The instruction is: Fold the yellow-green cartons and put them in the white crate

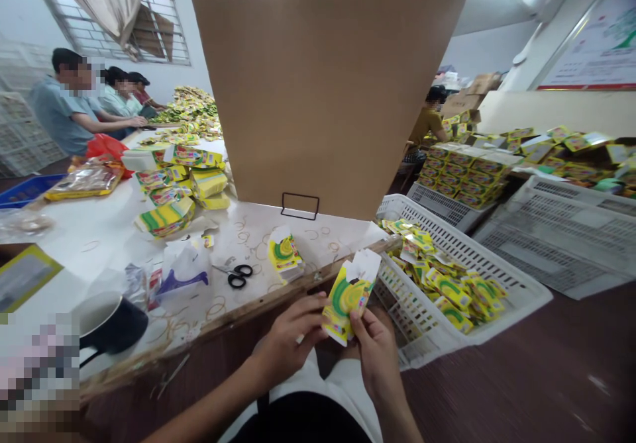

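1. A dark mug (122, 327) stands near the edge of the table (238, 310).
2. Black-handled scissors (243, 271) lie near a small stack (284, 252).
3. My left hand (293, 337) has its fingers at the left edge of a yellow carton (348, 300); I cannot tell whether they grip.
4. It tilts before me, my right hand (376, 345) clamped on its lower right, thumb in front.
5. A white crate (432, 340) holds more cartons (460, 291).

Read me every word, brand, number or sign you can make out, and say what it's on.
No text is readable.
Yellow-green carton in the right hand: print too small and blurred.
Wall poster: lines of print, too blurred.
Packs in the white crate: markings too small.
Stacked packs: print too small.
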Demonstrator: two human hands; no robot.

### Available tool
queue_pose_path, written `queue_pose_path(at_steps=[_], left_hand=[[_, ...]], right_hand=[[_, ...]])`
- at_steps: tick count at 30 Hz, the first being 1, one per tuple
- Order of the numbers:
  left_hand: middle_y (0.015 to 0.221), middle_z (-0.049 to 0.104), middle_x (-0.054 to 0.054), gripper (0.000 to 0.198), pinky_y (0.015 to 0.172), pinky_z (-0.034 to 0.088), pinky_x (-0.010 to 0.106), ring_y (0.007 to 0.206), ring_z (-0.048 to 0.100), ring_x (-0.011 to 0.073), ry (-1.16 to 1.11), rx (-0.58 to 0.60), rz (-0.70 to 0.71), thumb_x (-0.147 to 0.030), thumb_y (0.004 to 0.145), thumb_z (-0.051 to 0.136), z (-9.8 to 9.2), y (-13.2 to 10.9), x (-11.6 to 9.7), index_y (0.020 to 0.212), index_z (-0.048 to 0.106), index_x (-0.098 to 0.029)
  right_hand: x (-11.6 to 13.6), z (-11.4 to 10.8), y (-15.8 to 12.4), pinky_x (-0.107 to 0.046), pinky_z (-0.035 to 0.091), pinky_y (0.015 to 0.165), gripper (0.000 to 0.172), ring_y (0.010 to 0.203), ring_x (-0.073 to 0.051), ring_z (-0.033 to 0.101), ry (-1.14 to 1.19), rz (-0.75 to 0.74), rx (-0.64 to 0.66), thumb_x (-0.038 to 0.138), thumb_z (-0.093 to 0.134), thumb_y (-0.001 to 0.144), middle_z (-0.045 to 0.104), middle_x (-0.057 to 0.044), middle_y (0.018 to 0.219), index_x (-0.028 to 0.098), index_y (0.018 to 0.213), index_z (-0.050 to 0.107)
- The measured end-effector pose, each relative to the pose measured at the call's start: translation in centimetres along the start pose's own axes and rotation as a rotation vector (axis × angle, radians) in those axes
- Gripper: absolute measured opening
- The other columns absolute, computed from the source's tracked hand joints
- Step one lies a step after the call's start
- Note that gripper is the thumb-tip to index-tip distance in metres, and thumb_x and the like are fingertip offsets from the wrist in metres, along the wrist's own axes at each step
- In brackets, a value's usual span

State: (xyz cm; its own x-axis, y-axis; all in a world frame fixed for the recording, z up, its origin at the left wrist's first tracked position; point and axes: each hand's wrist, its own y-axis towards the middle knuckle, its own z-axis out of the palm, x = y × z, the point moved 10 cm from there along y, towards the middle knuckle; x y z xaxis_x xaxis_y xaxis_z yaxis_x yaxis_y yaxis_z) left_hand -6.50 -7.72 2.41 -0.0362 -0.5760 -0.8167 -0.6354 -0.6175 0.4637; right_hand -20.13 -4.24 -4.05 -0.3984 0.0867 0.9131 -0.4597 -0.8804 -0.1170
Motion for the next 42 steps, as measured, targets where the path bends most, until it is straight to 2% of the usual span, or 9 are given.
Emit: queue_pose_path(at_steps=[3,8,12,20,25,29,33,37,42], left_hand=[[0.130,0.057,0.015,0.048,0.102,0.039,0.046,0.120,0.051,0.0311,-0.393,-0.127,-0.205,-0.036,0.082,0.061,-0.9,0.2,2.4,0.126,0.054,-0.018],[0.118,0.065,0.016,0.056,0.098,0.041,0.045,0.113,0.057,0.0325,-0.957,-0.003,-0.434,-0.053,0.080,0.055,1.3,0.2,3.4,0.119,0.059,-0.013],[0.120,0.063,0.018,0.052,0.094,0.042,0.041,0.110,0.059,0.0313,-1.017,0.107,-0.512,-0.047,0.080,0.060,2.1,-0.1,2.7,0.118,0.061,-0.012],[0.114,0.067,0.019,0.051,0.082,0.049,0.034,0.096,0.066,0.0274,-1.008,0.068,-0.558,-0.044,0.074,0.068,2.2,-0.6,3.5,0.113,0.064,-0.011],[0.111,0.069,0.014,0.053,0.090,0.045,0.034,0.102,0.063,0.0268,-0.859,0.032,-0.516,-0.039,0.071,0.073,1.5,-0.5,3.5,0.116,0.063,-0.014],[0.118,0.065,0.013,0.060,0.100,0.037,0.043,0.113,0.056,0.0309,-0.789,0.153,-0.493,-0.035,0.068,0.075,2.8,-0.6,2.8,0.123,0.058,-0.017],[0.117,0.066,0.014,0.058,0.100,0.037,0.046,0.114,0.056,0.0323,-0.784,0.218,-0.515,-0.033,0.069,0.075,3.9,-1.0,2.5,0.122,0.059,-0.016],[0.111,0.068,0.015,0.051,0.098,0.039,0.044,0.105,0.061,0.0303,-0.807,0.166,-0.529,-0.036,0.069,0.074,3.4,-1.0,2.6,0.115,0.064,-0.015],[0.109,0.069,0.016,0.046,0.089,0.046,0.038,0.098,0.064,0.0279,-0.813,0.097,-0.565,-0.037,0.070,0.074,2.9,-1.2,3.1,0.109,0.066,-0.013]], right_hand=[[-0.3,1.1,-0.3,-0.024,0.042,0.048,0.038,0.052,-0.014,0.054,-0.095,0.004,0.089,0.052,0.071,0.067,0.066,-0.001,0.066,0.019,0.086,0.067],[-1.4,2.8,-0.9,-0.020,0.030,0.044,0.039,0.044,-0.009,0.035,-0.176,-0.006,0.227,0.057,0.065,0.071,0.044,0.006,0.048,0.018,0.070,0.061],[-2.5,4.4,-1.4,-0.020,0.025,0.044,0.045,0.045,-0.008,0.029,-0.248,0.032,0.399,0.061,0.062,0.071,0.039,0.007,0.048,0.016,0.066,0.061],[-2.9,4.0,-1.1,-0.024,0.037,0.050,0.043,0.050,-0.011,0.041,-0.301,-0.013,0.371,0.059,0.060,0.074,0.049,0.003,0.054,0.016,0.069,0.064],[1.0,1.7,-1.1,-0.027,0.046,0.063,0.028,0.069,-0.018,0.056,-0.366,-0.189,0.086,0.045,0.063,0.078,0.062,-0.002,0.071,0.017,0.079,0.063],[4.5,0.9,-2.0,-0.028,0.050,0.065,0.025,0.071,-0.018,0.060,-0.321,-0.290,-0.041,0.042,0.064,0.078,0.066,-0.003,0.077,0.018,0.086,0.063],[4.6,0.6,-2.0,-0.024,0.048,0.054,0.025,0.059,-0.014,0.055,-0.293,-0.233,-0.045,0.041,0.066,0.075,0.061,0.000,0.063,0.017,0.070,0.062],[4.1,-1.5,-1.4,-0.025,0.048,0.055,0.026,0.059,-0.015,0.056,-0.270,-0.242,-0.128,0.042,0.067,0.073,0.062,0.000,0.063,0.017,0.072,0.064],[4.8,-4.9,-0.5,-0.037,0.049,0.081,0.044,0.093,-0.025,0.062,-0.443,-0.343,-0.318,0.043,0.063,0.076,0.068,-0.011,0.104,0.015,0.109,0.064]])
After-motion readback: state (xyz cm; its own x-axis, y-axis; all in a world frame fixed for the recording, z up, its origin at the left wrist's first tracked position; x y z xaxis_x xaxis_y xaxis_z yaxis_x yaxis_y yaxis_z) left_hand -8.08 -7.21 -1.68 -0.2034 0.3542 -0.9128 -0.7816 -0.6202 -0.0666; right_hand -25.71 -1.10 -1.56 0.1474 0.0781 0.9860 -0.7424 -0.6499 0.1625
